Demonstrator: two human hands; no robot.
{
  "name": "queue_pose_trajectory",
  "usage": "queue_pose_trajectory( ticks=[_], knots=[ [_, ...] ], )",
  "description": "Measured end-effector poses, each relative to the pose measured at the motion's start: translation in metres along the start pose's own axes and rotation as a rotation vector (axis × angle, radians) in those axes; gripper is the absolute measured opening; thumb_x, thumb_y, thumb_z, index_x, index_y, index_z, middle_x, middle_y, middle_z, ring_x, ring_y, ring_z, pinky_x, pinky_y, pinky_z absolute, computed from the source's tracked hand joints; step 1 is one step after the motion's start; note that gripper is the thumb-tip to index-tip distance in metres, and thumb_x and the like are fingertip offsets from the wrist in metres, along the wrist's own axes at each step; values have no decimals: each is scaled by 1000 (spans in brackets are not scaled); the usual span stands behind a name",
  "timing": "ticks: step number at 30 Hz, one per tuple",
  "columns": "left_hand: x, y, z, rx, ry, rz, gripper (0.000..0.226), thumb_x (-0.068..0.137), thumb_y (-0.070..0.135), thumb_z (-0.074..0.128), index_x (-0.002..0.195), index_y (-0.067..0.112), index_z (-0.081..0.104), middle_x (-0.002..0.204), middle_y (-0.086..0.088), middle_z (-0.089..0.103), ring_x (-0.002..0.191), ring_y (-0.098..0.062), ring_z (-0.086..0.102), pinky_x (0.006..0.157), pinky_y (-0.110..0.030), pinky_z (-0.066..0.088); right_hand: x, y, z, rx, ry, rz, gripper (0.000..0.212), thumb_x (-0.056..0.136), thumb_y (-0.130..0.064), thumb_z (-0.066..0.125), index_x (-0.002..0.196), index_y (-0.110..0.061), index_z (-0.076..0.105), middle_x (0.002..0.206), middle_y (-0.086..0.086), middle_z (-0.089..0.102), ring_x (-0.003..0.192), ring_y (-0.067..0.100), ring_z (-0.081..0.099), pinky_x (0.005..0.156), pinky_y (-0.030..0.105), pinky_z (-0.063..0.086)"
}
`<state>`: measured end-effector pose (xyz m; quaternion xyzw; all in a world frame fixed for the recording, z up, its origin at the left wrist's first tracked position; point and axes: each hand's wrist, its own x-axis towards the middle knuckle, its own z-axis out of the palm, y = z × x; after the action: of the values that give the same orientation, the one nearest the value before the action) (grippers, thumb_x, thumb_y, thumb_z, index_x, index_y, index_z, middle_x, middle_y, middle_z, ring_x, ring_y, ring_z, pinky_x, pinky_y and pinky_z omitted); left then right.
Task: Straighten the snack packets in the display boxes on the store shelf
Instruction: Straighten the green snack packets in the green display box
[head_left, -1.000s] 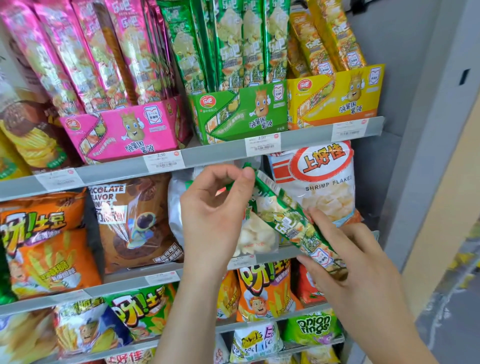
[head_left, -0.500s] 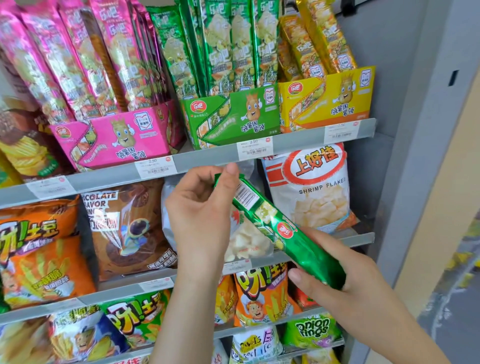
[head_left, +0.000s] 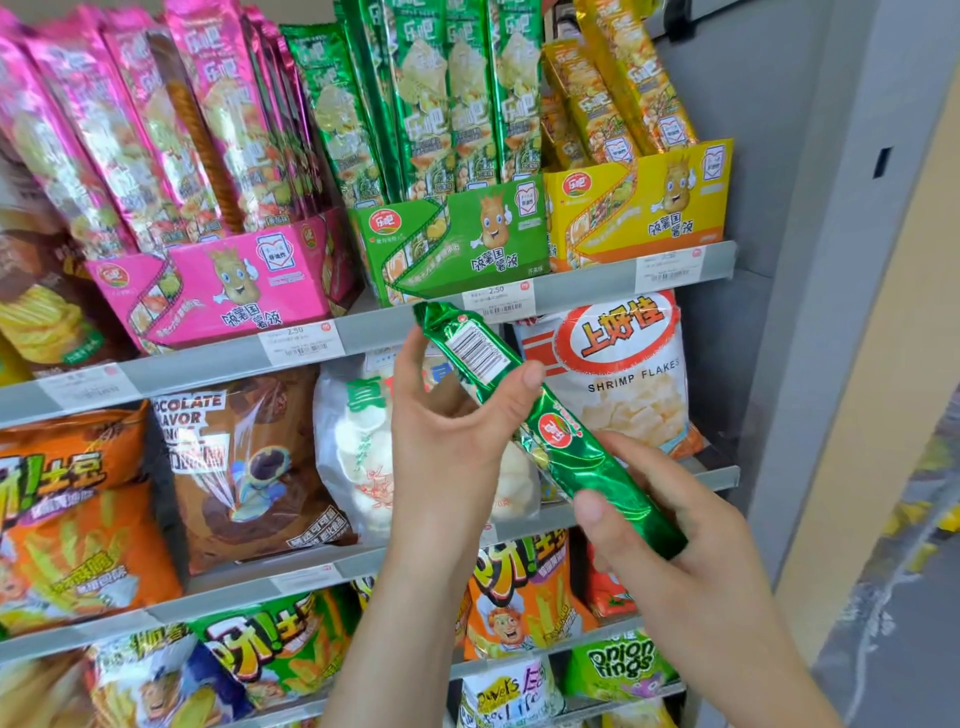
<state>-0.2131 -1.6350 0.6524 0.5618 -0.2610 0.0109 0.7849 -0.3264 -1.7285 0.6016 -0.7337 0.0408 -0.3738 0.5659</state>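
2 hands, left hand (head_left: 457, 441) and right hand (head_left: 675, 540), clasp green packet (head_left: 550, 431) tilted

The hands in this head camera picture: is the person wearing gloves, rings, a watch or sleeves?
No. Both the left hand and the right hand are bare, with no gloves, rings or watch to be seen. The forearms are uncovered right down to the bottom edge of the picture, so no sleeve shows. The fingernails are short and unpainted.

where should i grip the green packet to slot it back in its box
Probably by the lower end, where the right hand wraps the green packet. It is long and slim, tilted, its barcode end toward the green display box. The left hand steadies that top.
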Motion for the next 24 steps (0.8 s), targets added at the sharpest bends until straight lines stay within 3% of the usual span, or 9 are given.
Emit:
queue_pose_trajectory(
  ticks=[3, 6, 8, 12, 14, 16, 18, 22, 24],
  knots=[
    [-1, 0, 0, -110, -89, -65, 43, 62, 30, 84, 97, 14, 64, 79, 2, 72, 73, -13, 68, 65, -28, 56, 2, 1, 0, 56, 70, 35, 24, 84, -54, 57, 106, -50, 66, 93, -20, 72, 78, 0, 68, 65, 19, 56],
    [-5, -4, -3, -101, -191, -146, 45, 58, 27, 91, 93, 14, 66, 85, -4, 74, 79, -20, 70, 70, -31, 57, 2, 0, 3, 38, 100, 50, 25, 84, -58, 57, 102, -46, 68, 85, -12, 73, 71, 11, 68, 62, 46, 59],
    [-10, -8, -1, -85, -272, -189, 37, 60, 27, 88, 90, 16, 69, 88, -7, 74, 84, -25, 71, 74, -34, 58, 3, -1, 5, 51, 113, 39, 24, 83, -59, 54, 100, -49, 67, 88, -12, 73, 73, 13, 68, 63, 50, 59],
    [-16, -8, 3, -110, -222, -164, 42, 70, 17, 83, 105, 6, 64, 95, -12, 76, 88, -29, 73, 74, -34, 59, 7, -2, 6, 98, 61, 47, 29, 82, -59, 55, 106, -47, 65, 99, -13, 73, 89, 8, 69, 77, 42, 60],
    [-15, -5, 2, -134, -144, -145, 43, 72, 18, 79, 105, -1, 60, 89, -11, 76, 81, -27, 73, 73, -36, 60, 8, -2, 3, 136, 7, 72, 31, 79, -57, 59, 108, -48, 65, 100, -11, 72, 92, 13, 69, 80, 45, 59],
    [-14, -4, 2, -157, -93, -127, 32, 76, 25, 75, 97, 5, 65, 82, -4, 74, 74, -19, 70, 69, -30, 58, 8, -4, 1, 146, -60, 91, 31, 78, -53, 63, 109, -47, 65, 101, -10, 72, 89, 18, 70, 77, 47, 60],
    [-13, -5, 2, -184, -72, -137, 21, 78, 33, 72, 90, 17, 69, 80, 0, 71, 74, -13, 67, 68, -28, 56, 7, -7, -1, 179, -137, 132, 30, 79, -46, 68, 109, -42, 67, 94, -3, 72, 80, 22, 70, 67, 42, 60],
    [-10, -1, 4, -271, -34, -205, 32, 74, 48, 74, 88, 20, 70, 80, -2, 64, 77, -17, 61, 69, -30, 52, 3, -11, -2, 365, -304, 222, 30, 73, -38, 75, 101, -29, 72, 84, 19, 67, 60, 18, 66, 57, 21, 50],
    [-9, 3, 5, -308, -38, -231, 33, 71, 56, 69, 80, 25, 75, 73, 2, 66, 70, -13, 63, 65, -27, 53, 1, -12, -2, 404, -345, 242, 34, 70, -33, 79, 103, -31, 72, 84, 16, 69, 59, 13, 63, 58, 19, 50]
  ],
)
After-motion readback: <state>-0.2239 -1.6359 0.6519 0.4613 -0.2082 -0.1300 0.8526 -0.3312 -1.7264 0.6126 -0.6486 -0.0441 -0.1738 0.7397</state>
